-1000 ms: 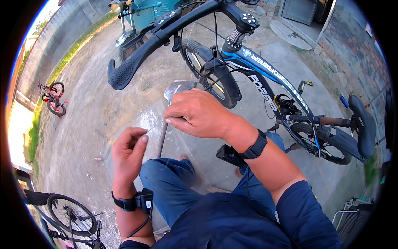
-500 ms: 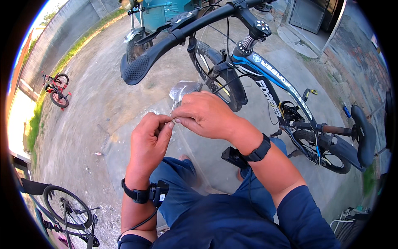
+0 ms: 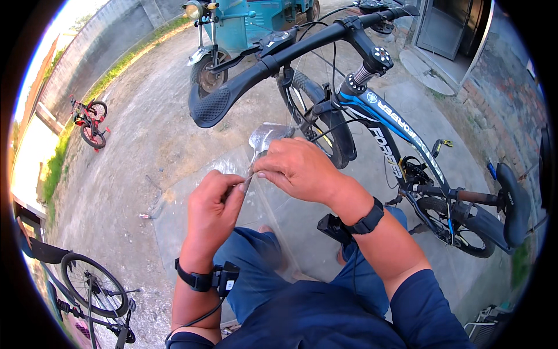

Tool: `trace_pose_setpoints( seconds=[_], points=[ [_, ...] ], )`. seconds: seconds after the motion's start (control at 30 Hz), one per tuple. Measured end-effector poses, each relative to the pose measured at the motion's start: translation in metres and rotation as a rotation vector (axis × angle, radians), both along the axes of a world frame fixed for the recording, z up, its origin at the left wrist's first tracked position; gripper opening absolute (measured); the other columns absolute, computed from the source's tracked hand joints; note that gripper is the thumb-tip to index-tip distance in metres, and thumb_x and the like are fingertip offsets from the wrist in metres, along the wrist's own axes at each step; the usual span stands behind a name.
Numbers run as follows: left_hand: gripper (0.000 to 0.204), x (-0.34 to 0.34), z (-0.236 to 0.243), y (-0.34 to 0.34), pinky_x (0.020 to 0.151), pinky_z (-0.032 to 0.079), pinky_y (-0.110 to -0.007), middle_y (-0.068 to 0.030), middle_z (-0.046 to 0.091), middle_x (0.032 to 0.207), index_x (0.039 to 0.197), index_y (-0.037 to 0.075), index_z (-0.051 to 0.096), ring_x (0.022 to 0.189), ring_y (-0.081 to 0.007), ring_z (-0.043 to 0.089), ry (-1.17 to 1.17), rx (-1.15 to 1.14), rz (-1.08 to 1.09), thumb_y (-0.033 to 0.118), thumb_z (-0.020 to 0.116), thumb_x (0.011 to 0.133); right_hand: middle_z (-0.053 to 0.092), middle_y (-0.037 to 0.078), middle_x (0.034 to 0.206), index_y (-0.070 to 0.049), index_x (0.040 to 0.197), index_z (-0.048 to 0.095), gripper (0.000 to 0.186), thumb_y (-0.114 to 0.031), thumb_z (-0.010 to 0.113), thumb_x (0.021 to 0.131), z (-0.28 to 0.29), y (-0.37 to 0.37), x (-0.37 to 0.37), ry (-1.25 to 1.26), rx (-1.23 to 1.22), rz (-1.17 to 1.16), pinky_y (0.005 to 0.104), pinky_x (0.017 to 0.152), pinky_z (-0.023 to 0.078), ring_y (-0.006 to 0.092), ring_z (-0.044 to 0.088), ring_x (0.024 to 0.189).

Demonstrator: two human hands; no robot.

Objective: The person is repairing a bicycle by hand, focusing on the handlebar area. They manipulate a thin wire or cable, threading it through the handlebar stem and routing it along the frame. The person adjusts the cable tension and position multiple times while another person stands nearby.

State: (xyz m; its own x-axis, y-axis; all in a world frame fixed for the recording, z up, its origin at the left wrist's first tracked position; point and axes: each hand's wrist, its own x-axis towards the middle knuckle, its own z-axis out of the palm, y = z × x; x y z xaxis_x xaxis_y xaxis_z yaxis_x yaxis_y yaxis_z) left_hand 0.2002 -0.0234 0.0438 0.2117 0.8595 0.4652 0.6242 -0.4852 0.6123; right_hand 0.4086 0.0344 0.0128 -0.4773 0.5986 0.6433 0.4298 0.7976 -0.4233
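A clear plastic bag point(image 3: 264, 138) is held up in front of my chest, its lower part hanging down toward my knees. My left hand point(image 3: 212, 205) pinches the bag's edge from below. From the right, my right hand point(image 3: 297, 168) grips the same spot, fingertips meeting those of the left hand. What the bag contains cannot be made out. Just beyond my hands stands a black and blue bicycle point(image 3: 383, 125), its left handlebar grip point(image 3: 210, 106) pointing toward me above the bag.
The bicycle's saddle point(image 3: 512, 205) is at the right. A teal three-wheeled vehicle point(image 3: 244, 23) is parked behind. A small red child's bike point(image 3: 90, 122) stands far left, another bicycle wheel point(image 3: 93, 285) lower left. A doorway point(image 3: 453, 23) is at top right. The ground is concrete.
My left hand rose from beside my knee to meet the right hand at the bag. Both hands now pinch it together, and the view tilted slightly downward.
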Motion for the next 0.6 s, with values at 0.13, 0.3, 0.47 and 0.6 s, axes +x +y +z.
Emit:
trace_pose_setpoints(
  seconds=[0.13, 0.3, 0.47, 0.6],
  points=[
    [0.012, 0.011, -0.005, 0.003, 0.057, 0.041, -0.025, -0.0026, 0.056, 0.074, 0.1, 0.001, 0.066, 0.063, -0.011, 0.051, -0.11, -0.123, -0.002, 0.002, 0.066, 0.088, 0.057, 0.003, 0.076, -0.013, 0.09, 0.069, 0.007, -0.018, 0.069, 0.086, 0.004, -0.001, 0.003, -0.02, 0.002, -0.002, 0.0396, 0.069, 0.043, 0.0261, 0.059, 0.077],
    [0.015, -0.042, -0.02, -0.012, 0.061, 0.04, -0.019, 0.0043, 0.06, 0.083, 0.108, 0.003, 0.064, 0.07, -0.0022, 0.049, -0.371, -0.335, 0.05, 0.005, 0.063, 0.093, 0.057, 0.003, 0.077, -0.013, 0.09, 0.069, 0.007, -0.018, 0.068, 0.087, 0.009, 0.001, 0.003, 0.015, 0.019, -0.001, 0.0393, 0.069, 0.043, 0.026, 0.059, 0.079],
    [0.007, -0.043, -0.009, -0.014, 0.062, 0.039, -0.021, 0.0025, 0.056, 0.08, 0.099, 0.0, 0.065, 0.068, -0.0044, 0.047, -0.284, -0.219, 0.053, 0.002, 0.063, 0.093, 0.057, 0.004, 0.08, -0.013, 0.091, 0.069, 0.008, -0.02, 0.067, 0.087, 0.004, 0.0, 0.005, 0.012, 0.004, -0.018, 0.0395, 0.07, 0.043, 0.0267, 0.059, 0.081],
    [0.006, -0.021, -0.01, -0.002, 0.058, 0.037, -0.023, -0.0009, 0.052, 0.075, 0.095, -0.001, 0.066, 0.064, -0.0062, 0.045, -0.072, -0.065, 0.008, 0.0, 0.065, 0.09, 0.058, 0.004, 0.081, -0.013, 0.091, 0.069, 0.009, -0.021, 0.066, 0.087, 0.004, -0.002, 0.0, -0.011, -0.018, -0.027, 0.0398, 0.071, 0.043, 0.0273, 0.059, 0.082]
  ],
)
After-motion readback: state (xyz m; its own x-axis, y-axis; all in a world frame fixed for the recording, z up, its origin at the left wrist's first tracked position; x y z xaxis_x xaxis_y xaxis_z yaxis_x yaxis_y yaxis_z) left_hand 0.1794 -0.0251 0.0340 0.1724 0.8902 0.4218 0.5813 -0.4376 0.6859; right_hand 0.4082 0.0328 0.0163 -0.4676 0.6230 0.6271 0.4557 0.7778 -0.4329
